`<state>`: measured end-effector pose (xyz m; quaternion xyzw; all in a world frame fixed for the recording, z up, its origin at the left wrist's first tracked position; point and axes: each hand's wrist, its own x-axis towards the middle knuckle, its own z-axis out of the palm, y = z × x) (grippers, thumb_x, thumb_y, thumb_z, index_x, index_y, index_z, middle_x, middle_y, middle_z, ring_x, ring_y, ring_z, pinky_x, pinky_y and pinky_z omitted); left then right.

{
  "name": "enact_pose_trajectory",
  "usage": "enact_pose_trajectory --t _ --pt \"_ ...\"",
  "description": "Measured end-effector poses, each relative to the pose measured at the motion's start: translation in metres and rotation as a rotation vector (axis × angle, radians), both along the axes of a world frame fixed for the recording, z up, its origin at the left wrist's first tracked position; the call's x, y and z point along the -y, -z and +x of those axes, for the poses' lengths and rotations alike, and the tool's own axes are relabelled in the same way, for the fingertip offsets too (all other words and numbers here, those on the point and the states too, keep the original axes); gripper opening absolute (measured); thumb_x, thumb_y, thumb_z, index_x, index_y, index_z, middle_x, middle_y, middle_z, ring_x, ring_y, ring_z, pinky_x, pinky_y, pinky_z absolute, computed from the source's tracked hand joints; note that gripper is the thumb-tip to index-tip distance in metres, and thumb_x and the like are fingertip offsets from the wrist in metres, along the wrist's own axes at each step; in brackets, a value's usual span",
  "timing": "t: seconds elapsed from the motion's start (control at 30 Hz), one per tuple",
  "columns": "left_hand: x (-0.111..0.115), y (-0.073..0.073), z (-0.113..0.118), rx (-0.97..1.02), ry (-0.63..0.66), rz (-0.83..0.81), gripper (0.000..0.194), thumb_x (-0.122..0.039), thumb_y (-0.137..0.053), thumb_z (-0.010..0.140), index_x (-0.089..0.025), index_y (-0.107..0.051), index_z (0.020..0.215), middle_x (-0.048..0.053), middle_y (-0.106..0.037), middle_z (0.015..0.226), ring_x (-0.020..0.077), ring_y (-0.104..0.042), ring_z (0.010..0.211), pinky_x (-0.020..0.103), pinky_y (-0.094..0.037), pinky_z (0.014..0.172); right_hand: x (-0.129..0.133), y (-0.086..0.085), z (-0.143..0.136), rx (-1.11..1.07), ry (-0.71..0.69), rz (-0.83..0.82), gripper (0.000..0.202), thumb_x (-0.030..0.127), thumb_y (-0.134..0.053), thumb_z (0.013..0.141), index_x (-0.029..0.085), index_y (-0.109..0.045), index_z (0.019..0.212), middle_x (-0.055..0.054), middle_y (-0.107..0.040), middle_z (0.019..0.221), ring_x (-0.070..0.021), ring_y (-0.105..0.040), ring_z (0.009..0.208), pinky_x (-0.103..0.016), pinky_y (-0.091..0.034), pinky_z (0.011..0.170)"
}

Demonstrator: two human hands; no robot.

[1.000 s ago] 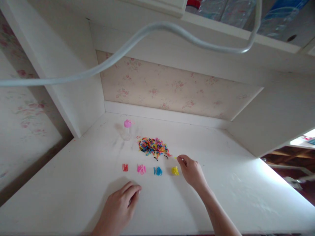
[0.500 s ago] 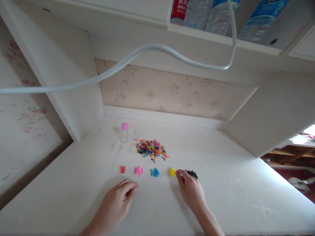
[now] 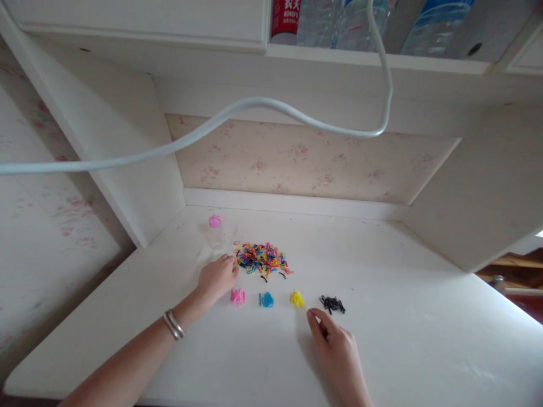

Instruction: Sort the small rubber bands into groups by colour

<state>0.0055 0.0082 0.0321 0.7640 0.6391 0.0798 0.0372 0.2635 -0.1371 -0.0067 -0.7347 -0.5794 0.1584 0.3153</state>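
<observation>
A mixed heap of small coloured rubber bands (image 3: 263,258) lies in the middle of the white table. My left hand (image 3: 217,277), with silver bangles on its wrist, reaches to the heap's left edge; its fingertips are pinched together, and what is between them is hidden. In a row in front lie a pink pile (image 3: 238,297), a blue pile (image 3: 267,299), a yellow pile (image 3: 297,299) and a black pile (image 3: 332,304) of bands. My right hand (image 3: 335,342) rests just before the yellow and black piles, thumb and forefinger closed, contents too small to tell.
A clear bottle with a pink cap (image 3: 215,221) stands behind the heap on the left. A white cable (image 3: 254,103) hangs across the upper view. Plastic bottles (image 3: 320,22) sit on the shelf above. Side panels and a papered back wall (image 3: 280,155) enclose the table (image 3: 403,339).
My left hand has gone forward to the heap's left edge, now covering the red pile. My right hand has drawn back a little from the yellow pile, uncovering the black one. The view has shifted slightly.
</observation>
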Motion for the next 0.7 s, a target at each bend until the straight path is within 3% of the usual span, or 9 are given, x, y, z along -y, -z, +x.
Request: enact_pose_trajectory --t 0.3,0.5,0.6,0.7 --pt "-0.001 0.0 -0.001 -0.048 -0.036 -0.004 0.025 -0.028 -0.037 0.092 -0.02 -0.061 0.094 0.007 -0.064 0.102 0.0185 -0.063 0.089 0.028 -0.043 0.073 0.0 -0.001 0.002 -0.034 -0.032 -0.005 0.043 0.052 -0.034 0.089 0.025 -0.068 0.094 -0.004 -0.069 0.071 -0.0158 -0.06 0.058 -0.021 -0.041 0.058" --pt "0.027 -0.017 -0.005 0.023 -0.06 0.036 0.023 -0.029 -0.038 0.091 -0.022 -0.059 0.097 0.004 -0.065 0.104 0.0172 -0.063 0.087 0.025 -0.043 0.071 -0.005 -0.003 0.004 -0.08 0.006 -0.014 0.045 0.054 -0.035 0.087 0.024 -0.068 0.091 -0.001 -0.062 0.056 -0.0142 -0.054 0.048 -0.021 -0.038 0.052" --pt "0.053 -0.026 0.014 0.141 0.012 0.053 0.022 -0.03 -0.04 0.09 -0.022 -0.06 0.093 0.003 -0.067 0.101 0.0163 -0.063 0.087 0.024 -0.043 0.071 -0.01 -0.012 0.003 -0.119 0.044 -0.018 0.047 0.057 -0.037 0.086 0.022 -0.068 0.082 0.001 -0.057 0.052 -0.0119 -0.049 0.046 -0.02 -0.034 0.047" --pt "0.076 -0.028 0.049 0.218 0.143 0.042 0.021 -0.03 -0.041 0.09 -0.024 -0.061 0.089 0.001 -0.068 0.095 0.0149 -0.064 0.08 0.024 -0.043 0.069 -0.011 -0.026 -0.001 -0.16 0.002 0.037 0.05 0.057 -0.038 0.086 0.019 -0.065 0.069 0.003 -0.047 0.047 -0.0094 -0.041 0.045 -0.019 -0.029 0.045"
